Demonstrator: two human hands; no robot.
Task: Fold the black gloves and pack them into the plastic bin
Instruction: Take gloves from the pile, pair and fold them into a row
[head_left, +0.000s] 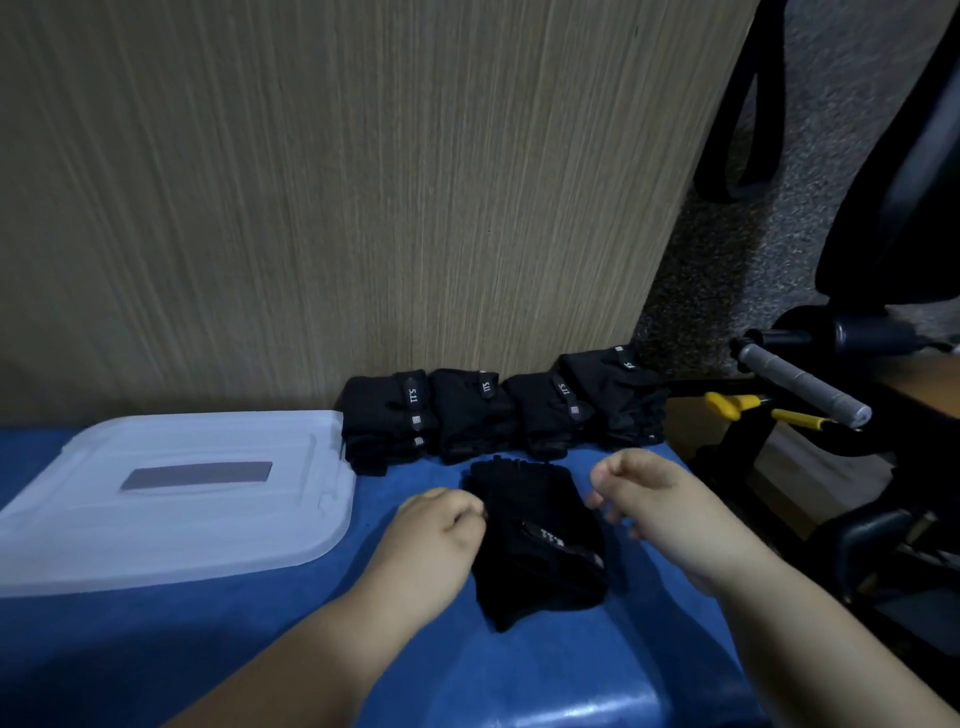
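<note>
The black fabric glove (540, 540) (likely soft, limp) lies near the right edge of the blue bench (260, 649). Your left grip (441, 525) pinches its left hem, and your right grip (644, 493) hangs loosely curled, empty. Take both hems.

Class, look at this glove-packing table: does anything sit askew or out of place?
Mildly. The rightmost folded glove in the back row sits tilted, out of line with its neighbours, near the right edge of the blue surface. The loose glove in front lies diagonally.
</note>
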